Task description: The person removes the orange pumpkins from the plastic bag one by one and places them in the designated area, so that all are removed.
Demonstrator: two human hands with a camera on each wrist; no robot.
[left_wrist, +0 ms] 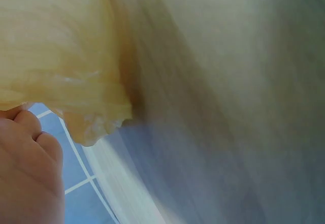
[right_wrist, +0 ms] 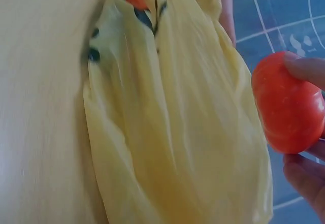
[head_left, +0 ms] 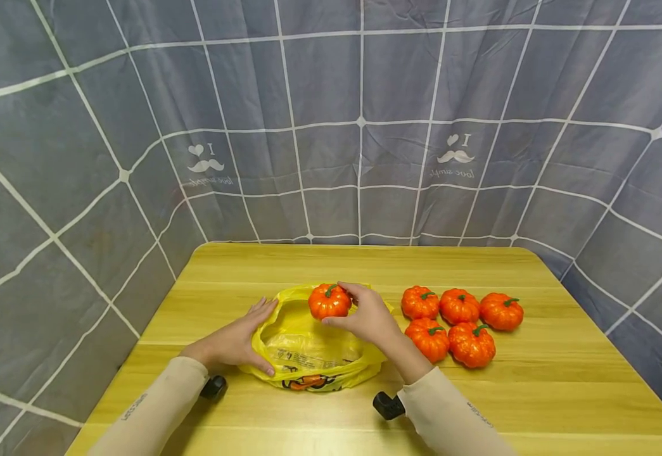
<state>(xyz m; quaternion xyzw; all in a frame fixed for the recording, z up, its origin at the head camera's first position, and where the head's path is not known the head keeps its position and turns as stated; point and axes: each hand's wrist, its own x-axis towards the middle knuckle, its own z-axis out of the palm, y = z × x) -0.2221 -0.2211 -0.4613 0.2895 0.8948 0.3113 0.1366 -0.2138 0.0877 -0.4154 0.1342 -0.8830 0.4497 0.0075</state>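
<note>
A small orange toy pumpkin (head_left: 329, 301) with a green stem is held by my right hand (head_left: 367, 316), over the far side of a yellow plastic bag's mouth. Thumb and fingers grip this pumpkin (right_wrist: 288, 104) from opposite sides in the right wrist view. The yellow plastic bag (head_left: 313, 345) stands with its mouth open upward, dark and orange print on its front. At its left rim, my left hand (head_left: 239, 335) rests with fingers and thumb spread along the plastic. In the left wrist view, part of the left hand (left_wrist: 30, 168) shows below the bag (left_wrist: 56, 46).
Several more orange pumpkins (head_left: 460, 307) sit in two rows on the wooden table (head_left: 559, 380), right of the bag. A grey curtain (head_left: 331, 158) with white grid lines hangs behind the table and along its sides. Black wrist devices (head_left: 389, 405) hang beneath the sleeves.
</note>
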